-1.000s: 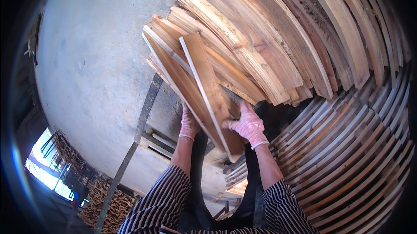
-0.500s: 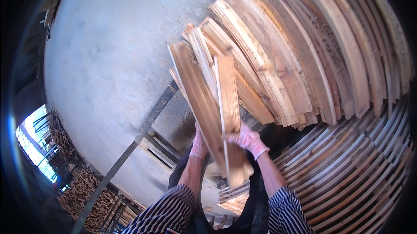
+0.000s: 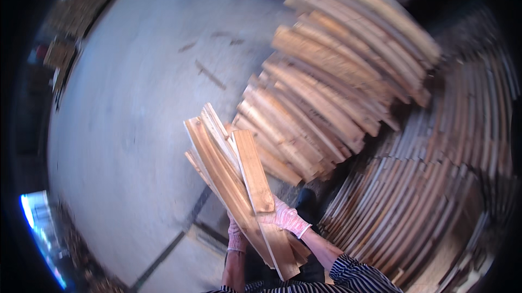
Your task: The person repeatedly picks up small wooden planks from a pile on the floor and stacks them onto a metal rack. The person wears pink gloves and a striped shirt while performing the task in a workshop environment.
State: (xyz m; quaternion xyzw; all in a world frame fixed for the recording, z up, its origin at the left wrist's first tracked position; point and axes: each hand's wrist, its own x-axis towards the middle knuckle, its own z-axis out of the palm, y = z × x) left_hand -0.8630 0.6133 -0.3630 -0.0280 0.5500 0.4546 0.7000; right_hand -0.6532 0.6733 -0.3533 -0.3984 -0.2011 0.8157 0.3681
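Observation:
Between my two hands I carry a loose bundle of wooden boards [image 3: 220, 170], long pale-brown planks fanned apart at their far ends. One shorter board [image 3: 251, 168] lies on top at the right. My right hand [image 3: 286, 218], in a pink-and-white knit glove, is closed around the bundle's right side, its thumb side by that short board's near end. Gloved alike, my left hand [image 3: 236, 237] supports the left side from below; its fingers are mostly hidden behind the wood.
A long row of overlapping boards [image 3: 321, 83] lies on the floor to the right. Beyond it stand high stacks of thin planks [image 3: 402, 206]. Small wood scraps [image 3: 210, 74] lie on the grey concrete floor [image 3: 130, 108]. A dark strip [image 3: 160, 257] crosses the floor at lower left.
My view has swung, and the row of boards now shows more fully, with more floor beyond it. The bundle sits lower and further left in view, still held in both hands.

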